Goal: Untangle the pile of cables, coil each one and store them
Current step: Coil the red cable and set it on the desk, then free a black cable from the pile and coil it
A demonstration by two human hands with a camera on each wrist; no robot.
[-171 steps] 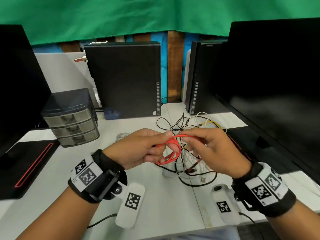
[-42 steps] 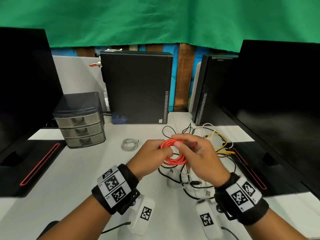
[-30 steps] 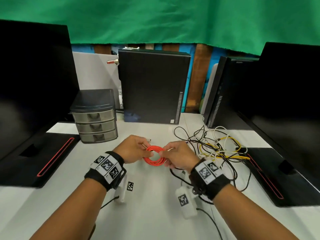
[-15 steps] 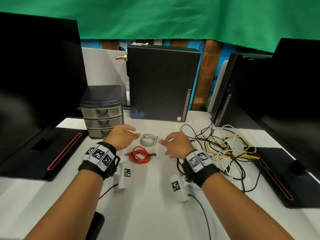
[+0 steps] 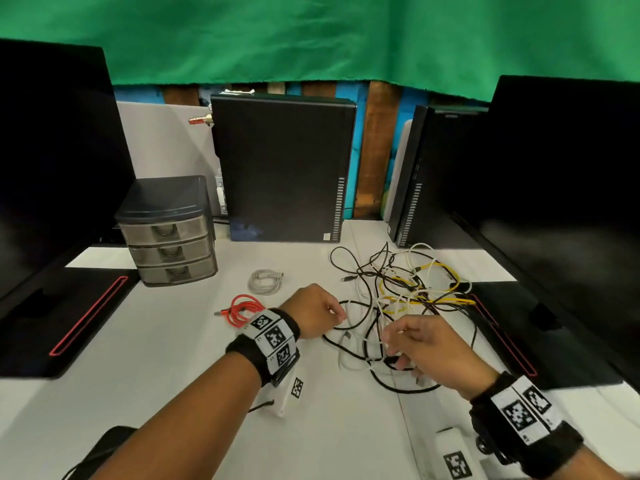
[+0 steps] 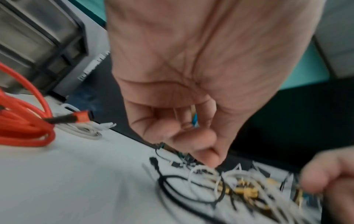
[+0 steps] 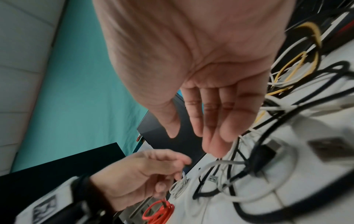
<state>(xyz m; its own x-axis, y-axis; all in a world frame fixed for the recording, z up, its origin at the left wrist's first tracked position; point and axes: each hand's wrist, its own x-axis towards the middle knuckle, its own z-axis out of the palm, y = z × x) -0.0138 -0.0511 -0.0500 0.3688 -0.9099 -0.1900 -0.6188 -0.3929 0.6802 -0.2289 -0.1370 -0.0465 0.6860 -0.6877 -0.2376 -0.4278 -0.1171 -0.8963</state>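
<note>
- Drawer unit (image 5: 168,233): stands at far left of the worktop (image 5: 173,358); judged the likely store for finished coils.
- Red cable (image 5: 242,308): coiled, lying on the worktop just left of the left wrist. Light and springy; loops may relax if knocked.
- White cable coil (image 5: 265,281): lies just beyond the red one.
- Left hand (image 5: 313,315): fingers loosely curled at the near left edge of the pile; whether they pinch a strand cannot be told.
- Cable pile (image 5: 405,296): black, white and yellow strands, right of centre. Thin, limp, snag-prone; take hold at a plug end and draw slowly.
- Right hand (image 5: 427,344): fingers extended, relaxed, over near strands, gripping nothing clearly.
</note>
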